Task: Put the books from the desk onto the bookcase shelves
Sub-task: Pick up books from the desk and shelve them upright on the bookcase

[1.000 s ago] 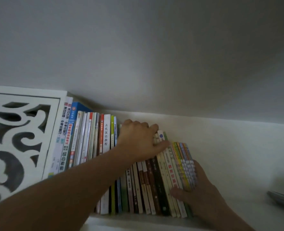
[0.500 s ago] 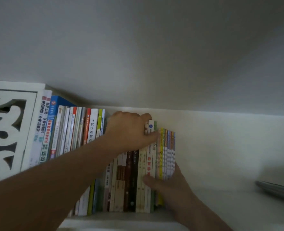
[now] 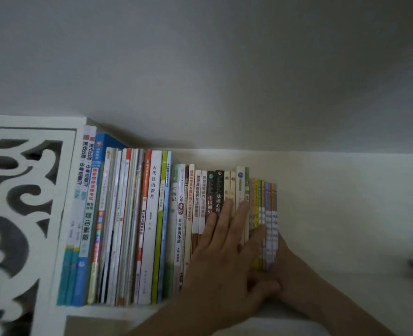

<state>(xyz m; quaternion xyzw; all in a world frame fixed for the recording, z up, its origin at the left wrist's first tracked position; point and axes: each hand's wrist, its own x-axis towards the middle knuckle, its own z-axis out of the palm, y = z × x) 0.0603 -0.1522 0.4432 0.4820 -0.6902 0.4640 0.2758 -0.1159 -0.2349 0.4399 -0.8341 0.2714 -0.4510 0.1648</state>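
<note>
Your left hand point(image 3: 227, 258) lies open, fingers flat on the upright book spines point(image 3: 152, 214); your right hand point(image 3: 295, 275) (grip hidden, cannot tell) braces the row's end.

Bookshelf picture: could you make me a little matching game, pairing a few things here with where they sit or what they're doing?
Things:
1. left hand
2. right hand
3. blue book
4. carved white panel

Descriptions:
A. stands at the far left of the view, beside the row
B. lies flat, fingers spread, against the spines in the middle of the row
C. presses on the row's right end, against the thin colourful books
D. stands upright near the row's left end

Pairs: 1-B, 2-C, 3-D, 4-A
</note>
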